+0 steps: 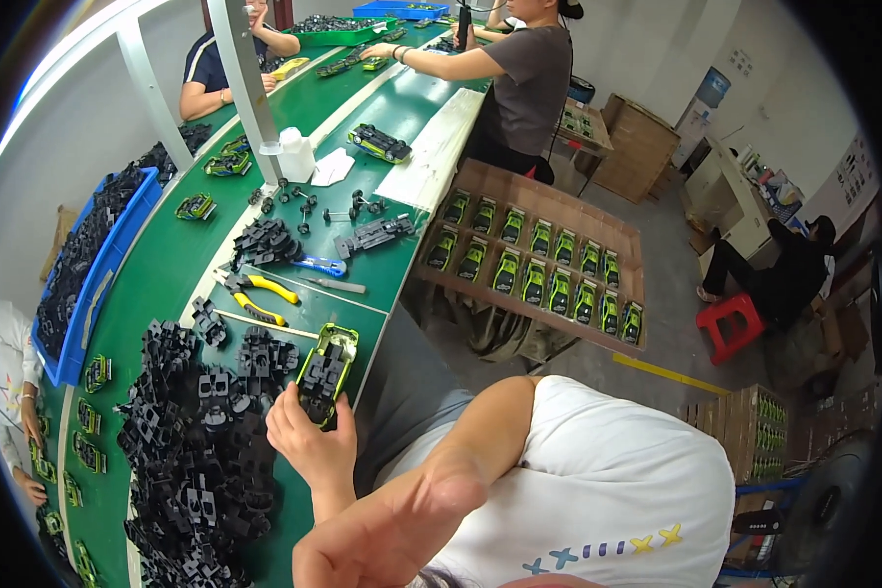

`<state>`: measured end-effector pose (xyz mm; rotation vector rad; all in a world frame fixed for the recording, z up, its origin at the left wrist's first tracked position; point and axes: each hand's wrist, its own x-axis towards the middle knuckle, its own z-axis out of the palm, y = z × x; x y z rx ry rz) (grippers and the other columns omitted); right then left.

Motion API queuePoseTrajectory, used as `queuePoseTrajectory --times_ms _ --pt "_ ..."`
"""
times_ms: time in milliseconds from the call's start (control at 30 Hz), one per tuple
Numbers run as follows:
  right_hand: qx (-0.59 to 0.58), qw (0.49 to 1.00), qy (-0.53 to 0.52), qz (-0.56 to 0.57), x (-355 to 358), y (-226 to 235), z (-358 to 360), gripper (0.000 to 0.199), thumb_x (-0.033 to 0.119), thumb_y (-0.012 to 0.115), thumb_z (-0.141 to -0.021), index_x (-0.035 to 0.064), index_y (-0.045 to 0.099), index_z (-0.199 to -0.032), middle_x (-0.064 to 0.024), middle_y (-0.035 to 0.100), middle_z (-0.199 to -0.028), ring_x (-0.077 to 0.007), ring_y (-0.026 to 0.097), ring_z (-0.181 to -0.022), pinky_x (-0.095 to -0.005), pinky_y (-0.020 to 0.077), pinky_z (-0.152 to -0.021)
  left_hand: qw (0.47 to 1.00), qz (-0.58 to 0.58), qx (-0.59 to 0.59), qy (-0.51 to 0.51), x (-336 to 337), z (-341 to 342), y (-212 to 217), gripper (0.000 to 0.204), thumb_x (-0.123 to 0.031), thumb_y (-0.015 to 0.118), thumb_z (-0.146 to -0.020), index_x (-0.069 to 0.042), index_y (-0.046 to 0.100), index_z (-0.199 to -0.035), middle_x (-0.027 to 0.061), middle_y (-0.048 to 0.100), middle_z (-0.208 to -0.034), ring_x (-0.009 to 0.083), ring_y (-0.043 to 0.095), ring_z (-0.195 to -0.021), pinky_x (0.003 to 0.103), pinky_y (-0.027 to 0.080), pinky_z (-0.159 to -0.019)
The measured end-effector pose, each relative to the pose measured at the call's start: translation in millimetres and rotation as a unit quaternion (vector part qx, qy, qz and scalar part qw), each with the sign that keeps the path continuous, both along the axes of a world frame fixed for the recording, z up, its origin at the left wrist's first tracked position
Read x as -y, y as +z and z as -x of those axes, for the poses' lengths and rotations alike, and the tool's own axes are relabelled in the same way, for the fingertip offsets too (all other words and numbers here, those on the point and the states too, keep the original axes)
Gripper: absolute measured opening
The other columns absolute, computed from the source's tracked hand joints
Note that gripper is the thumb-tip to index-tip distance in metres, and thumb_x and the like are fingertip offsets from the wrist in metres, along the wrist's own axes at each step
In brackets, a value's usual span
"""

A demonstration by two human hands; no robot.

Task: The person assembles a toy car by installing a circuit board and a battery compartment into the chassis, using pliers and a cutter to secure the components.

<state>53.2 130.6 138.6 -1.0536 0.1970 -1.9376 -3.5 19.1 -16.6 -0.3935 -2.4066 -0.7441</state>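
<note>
Hands are two here, but only the left hand shows well. It pinches one green toy car body with a black part in it, held tilted over the edge of the green table. The right hand is raised near the camera and blurred; I cannot tell its state. One pile of black plastic parts lies beside. One yellow-handled pliers lies further up.

Long green table beside grey concrete floor; pale walls, red stool, cardboard boxes, yellow floor line.
</note>
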Motion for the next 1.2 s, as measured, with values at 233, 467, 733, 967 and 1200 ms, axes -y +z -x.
queuePoseTrajectory --times_ms 233,467,733,967,1200 --pt "0.018 0.996 -0.082 0.0 -7.9 -26.4 11.8 0.07 0.061 0.052 -0.096 -0.0073 0.061 -0.107 -0.0231 0.067 -0.096 -0.0306 0.07 -0.081 -0.0372 0.0595 -0.067 1.0 -0.016 0.023 -0.003 -0.1 -4.0 0.3 0.064 -0.027 0.08 -0.074 0.0 0.056 -0.127 0.016 0.061 -0.115 0.0369 0.055 -0.111 0.049 0.041 -0.097" --pt "0.074 0.979 -0.169 -0.081 -18.5 -79.1 39.6 0.075 0.066 0.064 -0.087 -0.0054 0.058 -0.111 -0.0135 0.066 -0.086 -0.0187 0.066 -0.068 -0.0262 0.0514 -0.057 0.996 -0.027 0.088 0.02 -10.4 -18.8 26.8 0.061 -0.024 0.077 -0.083 -0.001 0.053 -0.134 0.0171 0.06 -0.123 0.0349 0.056 -0.115 0.043 0.043 -0.099" --pt "0.079 0.977 -0.175 -0.091 -37.5 -93.7 54.6 0.069 0.062 0.067 -0.087 -0.0047 0.061 -0.107 -0.0119 0.065 -0.086 -0.0171 0.065 -0.072 -0.0267 0.0514 -0.064 0.995 0.061 0.083 0.001 4.2 2.4 18.0 0.07 -0.028 0.083 -0.077 -0.002 0.053 -0.135 0.0141 0.063 -0.115 0.0329 0.059 -0.109 0.043 0.044 -0.096" --pt "0.083 0.952 -0.239 -0.17 -68.8 -119.4 38.8 0.065 0.056 0.072 -0.086 -0.0048 0.062 -0.107 -0.0123 0.063 -0.097 -0.0186 0.062 -0.084 -0.0295 0.0493 -0.074 0.985 0.13 0.091 -0.068 16.7 3.8 32.5 0.075 -0.028 0.082 -0.072 0.0 0.051 -0.135 0.0151 0.06 -0.116 0.0336 0.057 -0.11 0.045 0.038 -0.098" --pt "-0.009 0.841 -0.474 -0.261 -121.7 -122.6 46.0 0.049 0.041 0.077 -0.086 -0.0024 0.065 -0.105 -0.0125 0.067 -0.098 -0.0163 0.066 -0.081 -0.0276 0.0525 -0.073 0.987 0.111 0.056 -0.105 19.7 15.0 30.0 0.072 -0.026 0.08 -0.072 0.0 0.054 -0.133 0.0134 0.06 -0.119 0.0323 0.057 -0.108 0.043 0.038 -0.097"
